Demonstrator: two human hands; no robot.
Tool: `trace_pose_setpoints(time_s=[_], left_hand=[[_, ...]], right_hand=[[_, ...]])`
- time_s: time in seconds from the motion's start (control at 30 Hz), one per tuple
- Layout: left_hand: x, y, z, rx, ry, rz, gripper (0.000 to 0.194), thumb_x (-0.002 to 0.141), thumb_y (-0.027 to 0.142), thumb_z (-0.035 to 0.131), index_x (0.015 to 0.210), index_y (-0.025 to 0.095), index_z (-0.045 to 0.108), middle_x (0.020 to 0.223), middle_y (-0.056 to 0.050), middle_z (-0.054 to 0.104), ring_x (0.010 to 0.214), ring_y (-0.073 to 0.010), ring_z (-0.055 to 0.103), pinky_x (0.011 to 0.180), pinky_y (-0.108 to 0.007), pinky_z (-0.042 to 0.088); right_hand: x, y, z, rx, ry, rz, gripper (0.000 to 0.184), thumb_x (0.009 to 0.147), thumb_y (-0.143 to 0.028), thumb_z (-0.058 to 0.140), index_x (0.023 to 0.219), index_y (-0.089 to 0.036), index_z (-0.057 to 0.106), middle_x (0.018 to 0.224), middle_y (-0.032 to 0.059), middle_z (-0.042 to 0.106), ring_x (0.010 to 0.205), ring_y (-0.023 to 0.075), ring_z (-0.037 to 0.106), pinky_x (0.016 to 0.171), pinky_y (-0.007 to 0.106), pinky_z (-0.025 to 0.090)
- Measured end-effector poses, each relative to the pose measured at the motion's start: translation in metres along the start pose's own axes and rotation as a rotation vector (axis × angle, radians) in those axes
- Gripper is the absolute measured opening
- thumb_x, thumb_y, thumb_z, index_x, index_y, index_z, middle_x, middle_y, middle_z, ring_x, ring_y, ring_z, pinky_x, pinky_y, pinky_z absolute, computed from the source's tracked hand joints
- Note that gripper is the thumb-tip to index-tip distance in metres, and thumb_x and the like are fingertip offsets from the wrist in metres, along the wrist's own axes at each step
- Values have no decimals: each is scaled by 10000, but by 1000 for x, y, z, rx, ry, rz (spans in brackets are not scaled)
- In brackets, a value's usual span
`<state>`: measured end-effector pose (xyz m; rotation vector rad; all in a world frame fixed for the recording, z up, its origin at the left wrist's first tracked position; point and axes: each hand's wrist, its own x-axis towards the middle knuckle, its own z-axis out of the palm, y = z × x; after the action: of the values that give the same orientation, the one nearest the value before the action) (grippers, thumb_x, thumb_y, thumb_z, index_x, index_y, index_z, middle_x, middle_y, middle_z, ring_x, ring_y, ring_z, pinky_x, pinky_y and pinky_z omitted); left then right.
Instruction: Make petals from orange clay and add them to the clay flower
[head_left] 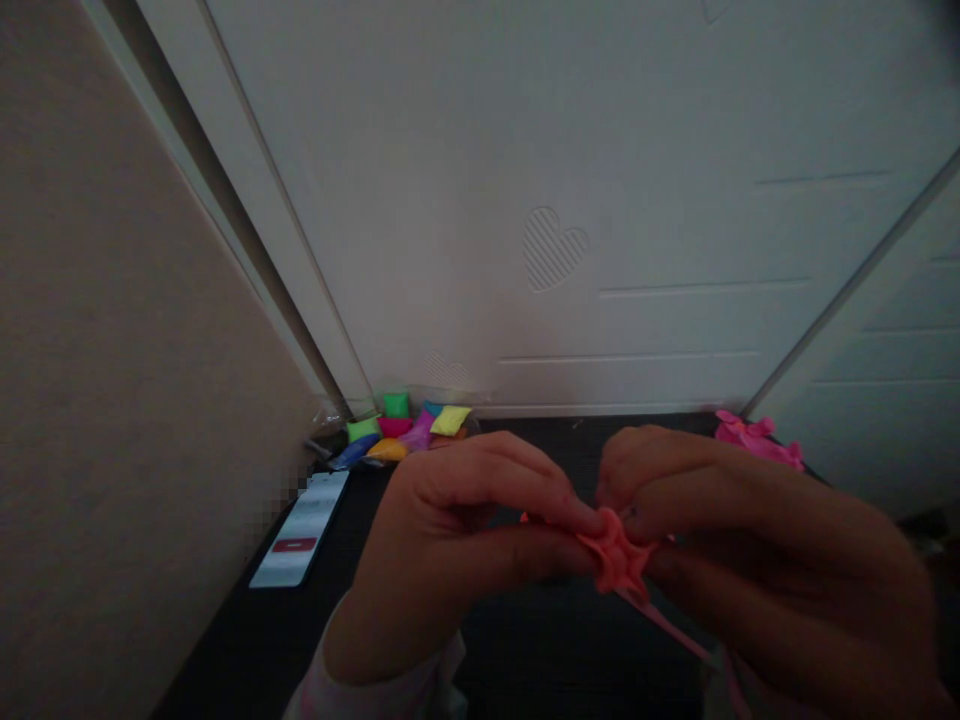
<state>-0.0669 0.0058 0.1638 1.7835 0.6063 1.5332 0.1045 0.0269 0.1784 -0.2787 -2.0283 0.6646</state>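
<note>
Between my two hands is a small coral-pink flower shape (621, 558) with several pointed lobes, which looks like soft modelling clay. My left hand (480, 520) pinches its left edge between thumb and forefinger. From the other side, my right hand (750, 530) pinches its right edge the same way. Below the flower shape a thin pink strip (671, 628) runs down to the right; whether it joins the shape I cannot tell. A bit of coral-pink also shows behind my left fingers. The flower shape is held up above the dark table (540, 655).
Several colourful clay packets (397, 425) lie in clear plastic at the back left. A phone (301, 530) with a lit screen rests at the left edge. Bright pink shaped pieces (757, 438) sit at the back right. A white panel (465, 200) with an embossed heart rises behind the table.
</note>
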Motion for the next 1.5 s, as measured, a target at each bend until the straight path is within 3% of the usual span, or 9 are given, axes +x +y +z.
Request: trace_pose_setpoints(time_s=[0.53,0.83,1.1,1.23,1.4,1.5], left_hand=[[-5,-4,12,55,162,133,121,721,171,621,816,229,671,722,-11,625,664,-129,571,580,-258,494],[-2,-9,9,-72,110,73,141,713,189,631,828,254,679,727,-17,629,677,-139,586,559,-255,502],[-5,-9,13,-32,173,128,126,711,158,629,805,228,676,729,-13,622,674,-132,572,579,-262,488],[-6,-11,18,-21,242,163,119,717,179,629,817,226,673,728,-6,610,686,-123,558,618,-258,484],[-5,-11,20,3,300,101,110,751,196,591,829,229,662,746,-3,610,722,-117,557,635,-240,482],[-4,-9,20,48,320,109,107,729,179,615,810,225,667,743,1,616,736,-116,560,660,-240,485]], right_hand=[[-10,6,12,36,160,42,183,730,-80,558,858,-207,589,773,-1,599,744,123,563,662,229,462],[-13,9,15,52,235,58,164,770,-162,556,890,-253,621,778,12,618,736,153,575,638,276,477],[-12,9,19,150,235,79,174,770,-144,560,900,-240,625,805,2,627,773,131,580,672,243,478],[-11,13,24,331,261,178,138,776,-164,559,864,-253,616,762,-9,628,727,134,592,608,238,497],[-6,18,29,517,340,332,43,732,-251,616,773,-253,628,590,-27,596,562,128,585,473,221,493],[-5,19,30,547,352,352,49,724,-273,624,765,-249,634,601,-17,599,600,139,593,468,225,495]])
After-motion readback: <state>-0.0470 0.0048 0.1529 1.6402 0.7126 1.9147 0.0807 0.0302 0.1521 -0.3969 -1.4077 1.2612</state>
